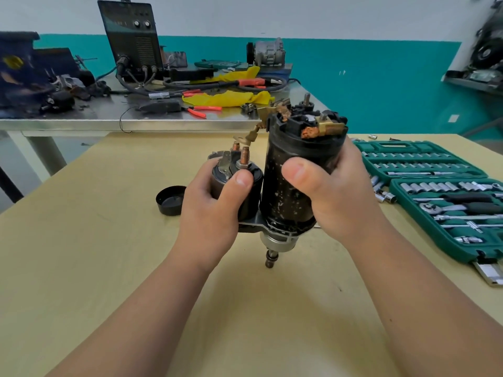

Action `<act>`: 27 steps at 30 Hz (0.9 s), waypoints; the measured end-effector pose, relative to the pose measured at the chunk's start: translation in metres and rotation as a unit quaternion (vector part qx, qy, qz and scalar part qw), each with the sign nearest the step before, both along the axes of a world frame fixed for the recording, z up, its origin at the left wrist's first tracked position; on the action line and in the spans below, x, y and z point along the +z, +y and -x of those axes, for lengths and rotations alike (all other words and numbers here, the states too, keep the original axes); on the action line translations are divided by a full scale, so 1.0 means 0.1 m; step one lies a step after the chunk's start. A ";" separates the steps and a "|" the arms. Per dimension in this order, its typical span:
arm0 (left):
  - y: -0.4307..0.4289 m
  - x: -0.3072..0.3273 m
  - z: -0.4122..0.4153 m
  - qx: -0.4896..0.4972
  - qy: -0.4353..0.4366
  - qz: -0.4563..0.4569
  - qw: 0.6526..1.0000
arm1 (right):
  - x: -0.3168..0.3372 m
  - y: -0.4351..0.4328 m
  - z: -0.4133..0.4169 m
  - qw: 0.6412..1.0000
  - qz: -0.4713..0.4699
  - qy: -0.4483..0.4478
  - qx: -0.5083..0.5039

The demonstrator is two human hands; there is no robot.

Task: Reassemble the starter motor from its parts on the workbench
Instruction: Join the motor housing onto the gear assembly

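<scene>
I hold the starter motor upright above the tan workbench (109, 268). My right hand (332, 191) grips the black motor housing (285, 170), whose open top shows the brush holder (310, 123) with brass clips and copper braid. My left hand (215, 202) grips the smaller black solenoid (250, 191) beside it, with two copper studs on top. A braided lead with a ring terminal (241, 138) hangs between them. The silver nose and shaft (272, 257) point down. A black end cap (171, 200) lies on the bench to the left.
An open green socket set (435, 186) with ratchet and sockets lies at the right; loose sockets (383, 195) sit beside it. Behind stands a steel table (81, 118) with a black welder (130, 36), cables, red pliers, yellow rags and an alternator (268, 51).
</scene>
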State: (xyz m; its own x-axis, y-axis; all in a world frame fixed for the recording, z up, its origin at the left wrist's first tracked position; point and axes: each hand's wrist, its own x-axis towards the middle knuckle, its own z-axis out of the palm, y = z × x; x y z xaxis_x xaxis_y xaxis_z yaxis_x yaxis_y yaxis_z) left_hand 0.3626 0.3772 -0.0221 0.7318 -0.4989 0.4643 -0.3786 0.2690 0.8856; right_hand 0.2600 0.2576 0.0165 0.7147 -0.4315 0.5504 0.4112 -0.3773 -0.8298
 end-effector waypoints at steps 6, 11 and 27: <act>-0.02 -0.02 -0.03 0.017 0.015 0.000 1.000 | 0.06 0.01 -0.05 1.000 0.012 0.023 -0.014; 0.10 0.01 -0.11 0.101 -0.106 0.008 0.989 | 0.04 0.06 -0.12 1.000 0.003 0.019 0.001; 0.06 -0.19 -0.43 0.175 0.036 0.053 0.982 | 0.20 0.25 -0.63 0.969 0.178 0.166 -0.034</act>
State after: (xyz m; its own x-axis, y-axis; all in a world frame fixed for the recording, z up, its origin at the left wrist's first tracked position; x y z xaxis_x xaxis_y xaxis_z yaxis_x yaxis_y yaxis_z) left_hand 0.4052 0.3830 -0.0409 0.8827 -0.1618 0.4412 -0.4021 0.2256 0.8874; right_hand 0.3227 0.2829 0.0368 0.8548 -0.3081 0.4175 0.1084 -0.6808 -0.7244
